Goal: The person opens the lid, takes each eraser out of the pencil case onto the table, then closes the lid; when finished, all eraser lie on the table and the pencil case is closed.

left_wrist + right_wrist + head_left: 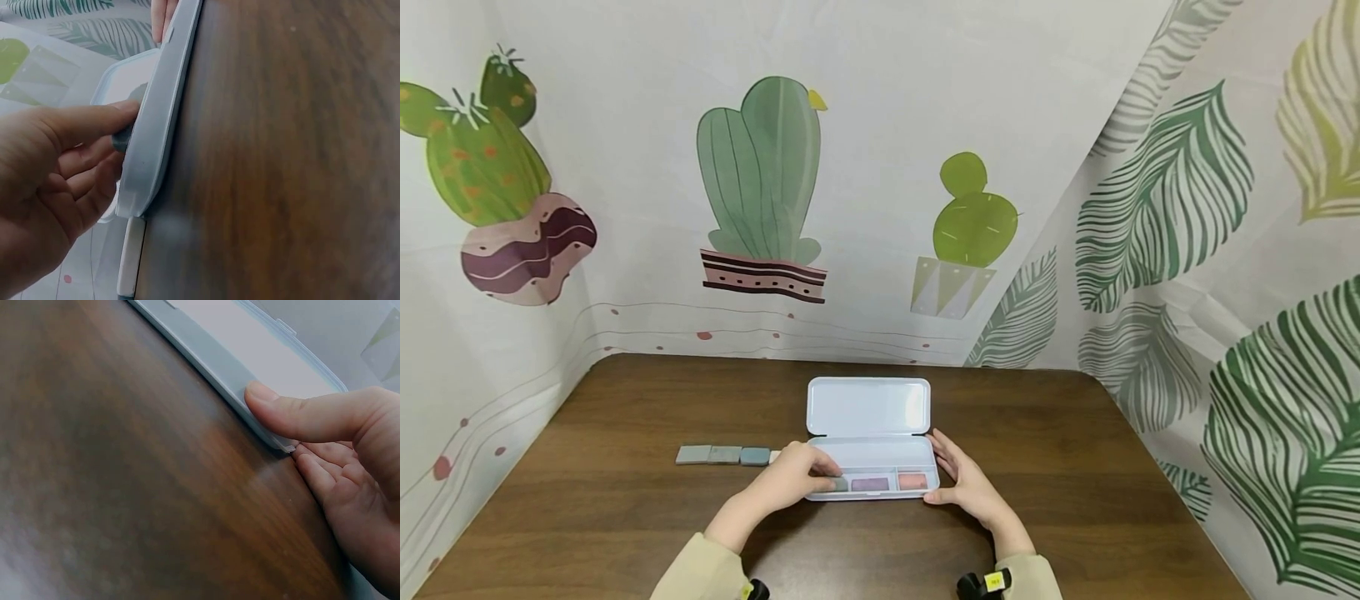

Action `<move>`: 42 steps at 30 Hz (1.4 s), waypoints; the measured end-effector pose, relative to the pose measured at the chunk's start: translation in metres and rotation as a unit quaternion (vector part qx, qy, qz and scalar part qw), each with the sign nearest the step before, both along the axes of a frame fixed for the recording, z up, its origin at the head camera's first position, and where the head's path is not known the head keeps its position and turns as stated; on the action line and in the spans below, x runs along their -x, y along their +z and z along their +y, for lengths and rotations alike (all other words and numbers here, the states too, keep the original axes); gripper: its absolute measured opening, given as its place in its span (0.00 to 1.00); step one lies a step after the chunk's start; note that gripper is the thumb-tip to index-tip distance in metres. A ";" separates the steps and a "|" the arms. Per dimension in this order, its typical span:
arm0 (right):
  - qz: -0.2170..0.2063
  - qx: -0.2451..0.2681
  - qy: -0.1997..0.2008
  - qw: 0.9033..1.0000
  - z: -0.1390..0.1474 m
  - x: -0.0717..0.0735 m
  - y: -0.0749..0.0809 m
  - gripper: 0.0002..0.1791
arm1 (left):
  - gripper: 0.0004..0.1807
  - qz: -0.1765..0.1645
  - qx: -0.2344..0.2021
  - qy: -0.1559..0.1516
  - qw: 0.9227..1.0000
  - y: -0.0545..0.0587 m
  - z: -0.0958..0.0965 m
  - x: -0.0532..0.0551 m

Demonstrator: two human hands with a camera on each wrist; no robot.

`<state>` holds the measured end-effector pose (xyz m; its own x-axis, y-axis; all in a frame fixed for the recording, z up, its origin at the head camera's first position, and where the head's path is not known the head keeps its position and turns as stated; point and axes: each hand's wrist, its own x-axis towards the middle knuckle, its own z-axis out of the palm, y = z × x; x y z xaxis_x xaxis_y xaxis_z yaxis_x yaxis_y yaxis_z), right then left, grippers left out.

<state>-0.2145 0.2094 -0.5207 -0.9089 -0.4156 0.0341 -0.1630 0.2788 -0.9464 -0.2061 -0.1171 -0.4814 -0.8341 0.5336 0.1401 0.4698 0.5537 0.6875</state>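
Beige sleeves point(1033, 577) of mine come nearest, at five and seven o'clock, each with a black wrist strap point(983, 585). Beyond them, on the brown wooden table point(1075, 467), sits a pale case point(872, 452), open, its lid point(868, 406) laid back towards twelve.

With my left hand point(793, 477), over the case's eight o'clock corner, I pinch a grey-green block point(841, 484) between thumb and fingers, at the left end of the near compartment; whether it touches the floor there I can't tell. Just beside it, around six, lies a purple block point(870, 484), and past a divider, at four, a pink block point(913, 481).

I hold the case's three o'clock end with my right hand point(966, 483), thumb against the near corner, fingers along the side.

Out at nine o'clock runs a row of blocks: white point(773, 457), partly hidden by my left hand, then blue point(755, 456) and two greyish ones point(725, 454). Behind the table, towards twelve, hangs a cactus-printed cloth point(880, 167).
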 end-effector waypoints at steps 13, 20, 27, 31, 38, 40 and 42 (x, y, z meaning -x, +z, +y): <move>0.001 0.003 0.004 1.000 0.000 0.000 -0.001 0.59 | 0.08 0.022 -0.032 0.030 0.999 0.008 -0.037 0.007; 0.003 0.004 0.003 1.000 0.001 0.001 -0.001 0.59 | 0.07 0.014 -0.025 0.038 0.999 0.009 -0.054 0.006; -0.001 0.003 0.004 1.000 0.000 0.001 -0.002 0.59 | 0.07 -0.006 -0.020 0.028 0.999 0.005 -0.067 0.005; -0.006 0.004 0.002 1.000 0.000 0.001 -0.001 0.59 | 0.07 -0.026 -0.006 0.023 0.999 0.003 -0.071 0.005; -0.012 0.005 0.001 1.000 0.001 0.001 0.000 0.59 | 0.07 -0.038 0.007 0.015 0.999 0.000 -0.069 0.004; -0.012 0.005 0.001 1.000 0.001 0.001 0.000 0.59 | 0.07 -0.039 0.003 0.015 0.999 0.000 -0.067 0.003; -0.012 0.005 0.001 1.000 0.001 0.000 0.000 0.59 | 0.07 -0.041 0.001 0.018 0.999 -0.001 -0.066 0.003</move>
